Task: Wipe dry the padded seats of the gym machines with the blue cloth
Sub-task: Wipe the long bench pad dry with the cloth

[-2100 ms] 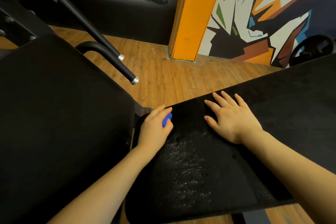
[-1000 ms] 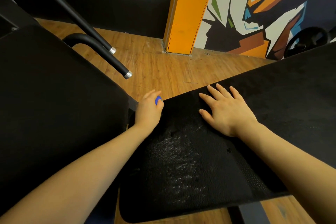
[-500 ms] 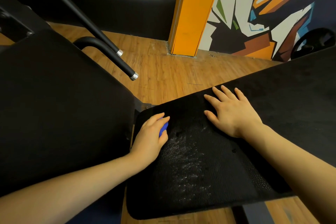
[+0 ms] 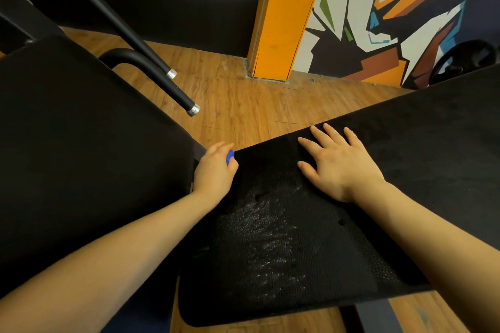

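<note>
A black padded seat [image 4: 311,273] runs from the lower middle up to the right, with a patch of shiny droplets in its middle. My left hand [image 4: 215,171] is at the seat's far left corner, gripping the blue cloth [image 4: 230,157]; only a small blue bit shows between the fingers. My right hand [image 4: 338,163] lies flat on the seat near its far edge, fingers spread and straight. A second, larger black pad [image 4: 81,149] fills the left side.
Two black handle bars with silver end caps [image 4: 193,109] slant over the wooden floor [image 4: 243,105] behind the left pad. An orange pillar [image 4: 281,21] and a painted wall stand behind. A black weight plate [image 4: 465,62] leans at the far right.
My left hand with the cloth has slid away from me along the seat's left edge to its far corner, after coming back towards me earlier. The right hand stays flat in place.
</note>
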The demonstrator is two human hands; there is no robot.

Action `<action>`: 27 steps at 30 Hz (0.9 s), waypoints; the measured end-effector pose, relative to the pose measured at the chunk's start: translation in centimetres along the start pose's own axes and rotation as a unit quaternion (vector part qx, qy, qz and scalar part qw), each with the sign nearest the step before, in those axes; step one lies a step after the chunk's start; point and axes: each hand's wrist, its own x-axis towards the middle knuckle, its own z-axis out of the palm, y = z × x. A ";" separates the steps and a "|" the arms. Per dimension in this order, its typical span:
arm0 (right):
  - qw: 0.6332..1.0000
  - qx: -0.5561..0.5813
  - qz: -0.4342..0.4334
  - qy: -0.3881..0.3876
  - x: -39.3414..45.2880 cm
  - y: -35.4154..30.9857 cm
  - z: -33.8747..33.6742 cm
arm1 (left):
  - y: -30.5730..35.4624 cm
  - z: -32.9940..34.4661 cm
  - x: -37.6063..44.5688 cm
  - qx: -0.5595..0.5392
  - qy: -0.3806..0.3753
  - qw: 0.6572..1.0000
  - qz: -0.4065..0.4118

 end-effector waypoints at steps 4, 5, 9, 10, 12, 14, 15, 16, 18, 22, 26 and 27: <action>1.000 0.001 -0.001 0.001 0.1 -0.1 -0.1 | -0.4 -1.0 -2.7 0.002 -0.025 0.999 0.033; 1.000 0.001 -0.001 0.000 0.1 0.0 -0.1 | -0.5 -1.1 -3.7 -0.003 -0.030 0.999 0.040; 1.000 0.005 -0.001 -0.002 -0.1 -0.1 -0.2 | -1.1 -1.8 -7.9 -0.010 -0.056 0.996 0.064; 1.000 0.003 0.000 -0.004 -0.1 -0.1 -0.2 | -1.4 -2.0 -8.9 -0.010 -0.060 0.996 0.070; 1.000 0.000 0.002 -0.006 -0.1 -0.2 -0.2 | -1.8 -2.1 -10.5 -0.016 -0.063 0.995 0.079; 1.000 -0.002 0.003 -0.007 -0.1 -0.2 -0.2 | -2.0 -2.0 -11.5 -0.031 -0.060 0.995 0.078; 1.000 -0.003 0.003 -0.008 -0.1 -0.2 -0.2 | -2.0 -1.9 -11.6 -0.039 -0.056 0.995 0.075; 1.000 -0.004 0.004 -0.008 -0.1 -0.2 -0.2 | -2.0 -1.7 -11.4 -0.044 -0.050 0.995 0.072; 1.000 -0.006 0.007 -0.007 -0.1 -0.2 -0.1 | -2.0 -1.4 -10.2 -0.049 -0.034 0.996 0.068; 1.000 -0.007 0.004 -0.005 0.0 -0.1 0.1 | -1.7 -0.8 -7.1 -0.062 -0.004 0.997 0.053; 1.000 -0.002 0.001 -0.004 0.0 0.0 0.0 | -1.2 -0.8 -3.3 -0.061 0.036 0.997 0.031; 1.000 -0.001 0.001 -0.004 0.0 0.0 0.0 | -1.0 -0.9 -2.5 -0.060 0.044 0.997 0.022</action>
